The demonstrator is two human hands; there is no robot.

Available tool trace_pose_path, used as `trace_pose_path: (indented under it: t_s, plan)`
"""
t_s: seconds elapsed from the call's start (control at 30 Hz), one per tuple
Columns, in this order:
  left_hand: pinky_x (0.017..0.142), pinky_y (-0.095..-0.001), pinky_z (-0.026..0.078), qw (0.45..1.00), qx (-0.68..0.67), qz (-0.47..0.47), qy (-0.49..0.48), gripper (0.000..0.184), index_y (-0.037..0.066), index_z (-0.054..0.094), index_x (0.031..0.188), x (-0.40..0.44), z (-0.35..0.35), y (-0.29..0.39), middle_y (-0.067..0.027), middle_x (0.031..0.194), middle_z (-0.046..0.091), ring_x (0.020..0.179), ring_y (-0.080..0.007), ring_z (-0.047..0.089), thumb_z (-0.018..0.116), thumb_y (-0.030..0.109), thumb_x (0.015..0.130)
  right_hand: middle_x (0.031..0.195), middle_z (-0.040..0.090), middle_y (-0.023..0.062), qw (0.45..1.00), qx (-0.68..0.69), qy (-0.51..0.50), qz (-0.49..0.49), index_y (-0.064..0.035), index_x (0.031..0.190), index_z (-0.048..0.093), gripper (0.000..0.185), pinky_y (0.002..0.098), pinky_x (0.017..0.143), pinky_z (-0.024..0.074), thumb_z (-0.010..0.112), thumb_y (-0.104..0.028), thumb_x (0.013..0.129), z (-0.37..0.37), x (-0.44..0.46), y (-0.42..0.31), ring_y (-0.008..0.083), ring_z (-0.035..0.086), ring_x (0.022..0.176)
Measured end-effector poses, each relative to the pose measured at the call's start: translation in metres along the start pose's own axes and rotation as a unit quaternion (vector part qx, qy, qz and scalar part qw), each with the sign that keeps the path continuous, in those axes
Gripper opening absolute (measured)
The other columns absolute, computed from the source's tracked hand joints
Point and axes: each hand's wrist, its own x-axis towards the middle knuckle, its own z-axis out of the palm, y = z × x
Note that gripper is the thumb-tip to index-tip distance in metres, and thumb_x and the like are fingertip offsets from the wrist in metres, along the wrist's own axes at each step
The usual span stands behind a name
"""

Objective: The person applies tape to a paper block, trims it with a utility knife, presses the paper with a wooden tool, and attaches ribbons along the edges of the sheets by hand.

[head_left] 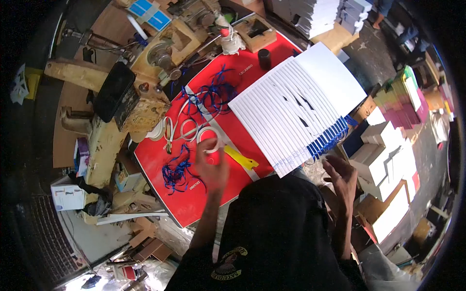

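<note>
A fanned stack of white booklets [291, 106] lies on the red tabletop, with blue ribbons [330, 138] sticking out along its right edge. Just below those ribbon ends, my right hand [342, 177] is raised with its fingers bent and apart; nothing shows in it. My left hand [212, 167], blurred by motion, hovers over the red surface with fingers apart and seemingly holds nothing. Close to it are a roll of white tape [209, 131] and a yellow cutter knife [240, 157]. A tangle of blue ribbon scraps [177, 169] lies left of this hand.
More ribbon scraps [213, 94] and scissors [168, 136] lie on the red tabletop [189, 208]. A worn machine [145, 104] stands at its left side. Paper stacks [310, 17] rise at the back, and white boxes [376, 157] are piled at right. Another person's foot [377, 24] shows far right.
</note>
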Motion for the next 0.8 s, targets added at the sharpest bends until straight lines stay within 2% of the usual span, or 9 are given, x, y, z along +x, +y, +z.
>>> trace_pose_path:
  t_s: [0.2,0.3,0.37,0.4,0.43,0.53,0.6,0.7,0.8]
  plan:
    - [0.065,-0.0353,0.049,0.959,0.245,0.038,-0.140,0.017,0.001,0.067,0.089,-0.064,-0.065,-0.185,-0.0115,0.083,0.069,0.074,-0.0221,0.067,0.078,0.014,0.086,0.095,0.073,0.0119,0.998,-0.007,0.030,-0.057,-0.0015,0.109,0.074,0.037,0.0330,0.069,0.0559,0.078,-0.032,0.088,-0.014,0.000,-0.002,0.0195,0.069,0.080]
    - [0.061,-0.0327,0.048,0.980,0.088,-0.051,-0.170,0.015,0.001,0.069,0.088,-0.072,-0.075,-0.197,-0.0100,0.081,0.071,0.071,-0.0193,0.066,0.079,0.013,0.085,0.091,0.072,0.0096,0.995,-0.019,0.028,-0.091,-0.0015,0.107,0.074,0.033,0.0329,0.068,0.0548,0.078,-0.029,0.089,-0.009,-0.014,-0.017,0.0185,0.067,0.078]
    - [0.059,-0.0310,0.047,0.989,0.076,-0.046,-0.118,0.012,0.002,0.070,0.089,-0.058,-0.077,-0.157,-0.0097,0.082,0.071,0.070,-0.0180,0.066,0.078,0.010,0.085,0.092,0.073,0.0083,0.999,-0.016,-0.019,-0.043,-0.0022,0.103,0.075,0.027,0.0320,0.074,0.0544,0.077,-0.025,0.090,0.000,-0.034,-0.050,0.0169,0.067,0.081]
    - [0.056,-0.0293,0.046,0.994,0.067,-0.044,-0.069,0.010,0.002,0.072,0.089,-0.048,-0.080,-0.127,-0.0095,0.082,0.072,0.068,-0.0167,0.065,0.078,0.008,0.084,0.095,0.075,0.0095,0.991,0.004,0.031,-0.129,-0.0030,0.101,0.076,0.023,0.0309,0.079,0.0545,0.077,-0.023,0.090,0.010,-0.035,-0.019,0.0162,0.069,0.086]
    - [0.056,-0.0293,0.046,0.995,0.062,-0.043,-0.067,0.010,0.002,0.072,0.089,-0.041,-0.081,-0.103,-0.0095,0.082,0.072,0.068,-0.0167,0.065,0.078,0.008,0.084,0.096,0.076,0.0100,0.988,-0.004,-0.080,-0.133,-0.0031,0.101,0.076,0.022,0.0310,0.080,0.0548,0.077,-0.022,0.091,0.012,-0.038,-0.032,0.0163,0.070,0.088]
    - [0.056,-0.0266,0.048,0.991,0.058,-0.075,-0.099,0.012,0.003,0.073,0.095,-0.021,-0.082,-0.029,-0.0086,0.086,0.073,0.068,-0.0145,0.066,0.077,0.002,0.084,0.100,0.076,0.0102,0.955,-0.036,-0.262,-0.137,-0.0028,0.107,0.076,0.021,0.0297,0.079,0.0556,0.074,-0.019,0.094,0.045,-0.061,-0.070,0.0156,0.070,0.092]
    - [0.060,-0.0269,0.052,0.984,-0.075,0.041,-0.158,0.014,0.003,0.072,0.098,-0.014,-0.078,0.017,-0.0085,0.088,0.074,0.071,-0.0146,0.069,0.076,0.001,0.085,0.100,0.076,0.0104,0.928,0.039,-0.323,-0.181,-0.0036,0.111,0.076,0.021,0.0265,0.077,0.0548,0.071,-0.018,0.096,0.075,-0.064,-0.067,0.0132,0.069,0.089]
    - [0.066,-0.0275,0.055,0.945,-0.148,0.075,-0.283,0.017,0.003,0.071,0.102,-0.018,-0.079,0.043,-0.0098,0.091,0.075,0.079,-0.0153,0.072,0.077,0.002,0.086,0.102,0.076,0.0117,0.920,0.056,-0.379,-0.077,-0.0059,0.112,0.077,0.022,0.0228,0.076,0.0539,0.070,-0.021,0.097,0.091,-0.063,-0.078,0.0109,0.069,0.087]
    - [0.069,-0.0280,0.057,0.930,-0.198,0.071,-0.301,0.015,0.004,0.071,0.102,-0.025,-0.075,0.048,-0.0117,0.097,0.075,0.084,-0.0174,0.074,0.075,0.001,0.087,0.105,0.076,0.0121,0.927,0.155,-0.323,-0.108,-0.0104,0.110,0.079,0.020,0.0241,0.079,0.0552,0.069,-0.023,0.098,0.091,-0.061,-0.063,0.0127,0.069,0.091]
